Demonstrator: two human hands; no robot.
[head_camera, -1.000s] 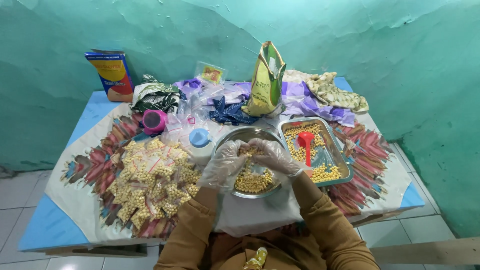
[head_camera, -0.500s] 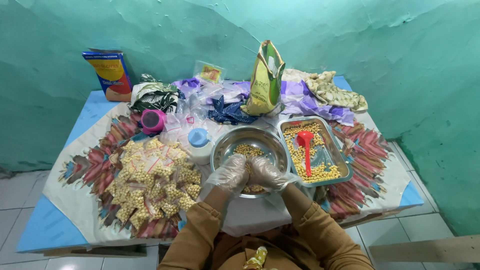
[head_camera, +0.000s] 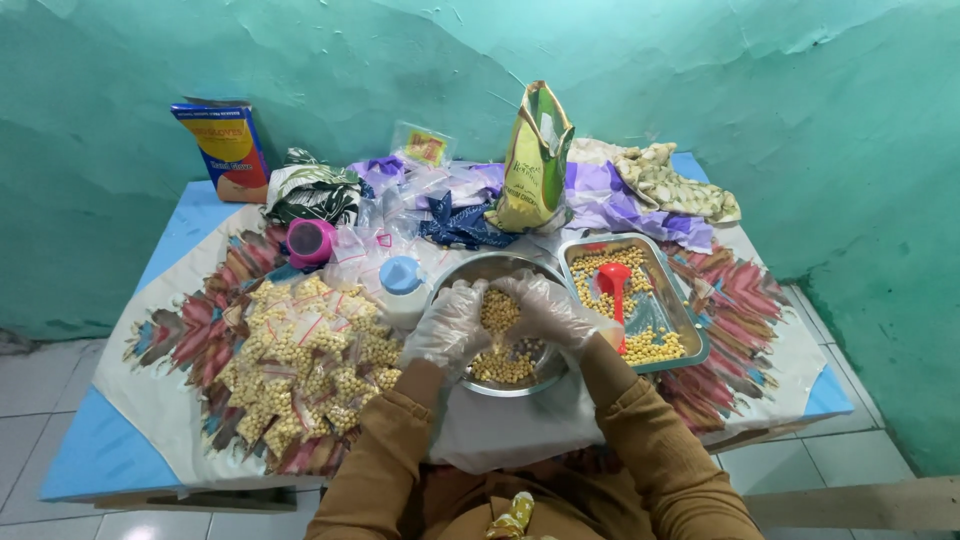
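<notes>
Head view, the only one: the person's left hand (head_camera: 452, 322) and right hand (head_camera: 548, 312), both in clear plastic gloves, meet over a round steel bowl (head_camera: 470, 268) at the centre of the table. The fingers of both hands are curled inward and cupped together, grasping a small heap of yellow kernels (head_camera: 499, 310) between them; more of the same kernels lie in the bottom of the bowl, under the hands at about 6 o'clock. At 3 o'clock from the bowl, just beside it, sits a rectangular steel tray (head_camera: 690, 340) holding more kernels and a red scoop (head_camera: 614, 285) lying in them. At 9 o'clock from the bowl a pile of small clear bags filled with kernels (head_camera: 305, 360) spreads over the patterned tablecloth (head_camera: 165, 340). Between that pile and the bowl stands a white container with a blue lid (head_camera: 401, 280), and at 10 o'clock a pink round container (head_camera: 311, 241). At 12 o'clock a tall green and yellow pouch (head_camera: 535, 160) stands upright with its top open, among purple and clear plastic wrappings. Far off at 10 o'clock, a blue and orange box (head_camera: 220, 145) leans against the teal wall (head_camera: 700, 90). Brown sleeves cover both forearms.
</notes>
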